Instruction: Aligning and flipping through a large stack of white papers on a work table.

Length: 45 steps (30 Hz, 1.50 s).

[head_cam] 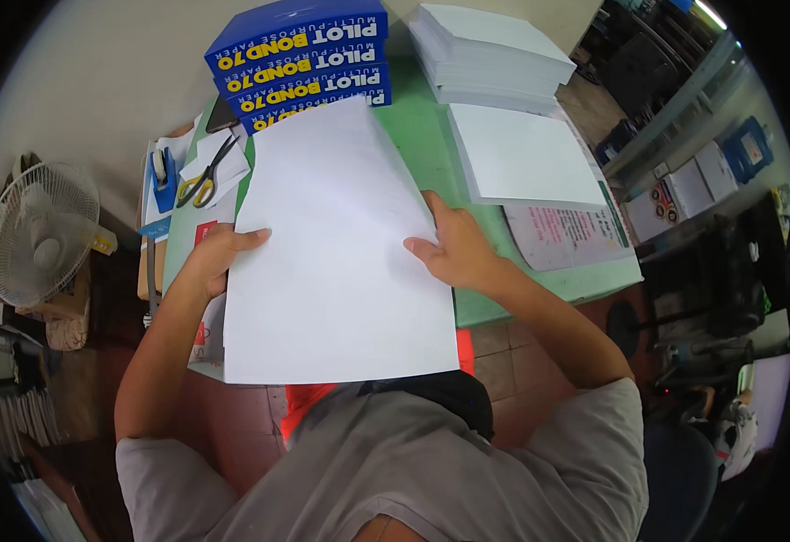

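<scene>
A sheaf of white paper (pixel 341 291) is held between my two hands, its near edge hanging over the table's front edge. My left hand (pixel 222 254) grips the left side, thumb on top and fingers beneath. On the opposite side, my right hand (pixel 456 244) pinches the edge with the thumb on the upper face. How many sheets there are cannot be told. Right of the sheaf lies a neat stack of white paper (pixel 523 156). Behind that stands a taller paper pile (pixel 493 57). Several blue boxes of Pilot Bond 70 paper (pixel 300 61) are stacked at the back.
Scissors (pixel 207 177) with yellow-and-black handles lie on paper scraps left of the sheaf, beside a blue tape dispenser (pixel 162 179). The green table (pixel 408 135) meets a wall behind. A printed sheet (pixel 557 234) lies at right. An electric fan (pixel 43 234) stands far left.
</scene>
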### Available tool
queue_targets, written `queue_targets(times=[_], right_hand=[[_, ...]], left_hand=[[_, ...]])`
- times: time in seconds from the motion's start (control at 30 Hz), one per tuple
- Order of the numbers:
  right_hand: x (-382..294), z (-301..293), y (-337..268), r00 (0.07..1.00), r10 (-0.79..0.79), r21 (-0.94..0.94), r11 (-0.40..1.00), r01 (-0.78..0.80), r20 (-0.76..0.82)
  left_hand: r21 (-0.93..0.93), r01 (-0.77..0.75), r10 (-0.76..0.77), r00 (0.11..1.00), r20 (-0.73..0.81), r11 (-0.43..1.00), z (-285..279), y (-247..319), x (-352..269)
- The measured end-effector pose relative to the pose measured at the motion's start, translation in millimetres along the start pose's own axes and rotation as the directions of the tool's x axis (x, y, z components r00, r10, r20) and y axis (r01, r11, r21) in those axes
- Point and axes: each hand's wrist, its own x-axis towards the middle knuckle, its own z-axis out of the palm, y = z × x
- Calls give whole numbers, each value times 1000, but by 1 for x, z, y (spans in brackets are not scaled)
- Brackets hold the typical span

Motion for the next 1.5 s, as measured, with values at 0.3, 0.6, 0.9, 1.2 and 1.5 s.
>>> queue_targets(times=[0.3, 0.6, 0.9, 1.2, 1.5], right_hand=[[48, -13, 0, 953, 289, 171, 938, -300, 87], [21, -65, -50, 992, 126, 714, 695, -88, -1], [-8, -64, -55, 878, -89, 490, 801, 344, -470], [-22, -11, -4, 818, -114, 587, 642, 494, -564], [-9, -1, -23, 749, -248, 414, 706, 574, -614]], left_hand=[[865, -293, 530, 847, 38, 407, 50, 31, -22], [67, -512, 514, 858, -9, 856, 16, 80, -62], [104, -799, 806, 588, -70, 592, -3, 34, -54], [-141, -818, 789, 575, -215, 558, 40, -30, -41], [-77, -837, 821, 546, -164, 541, 26, -24, -42]])
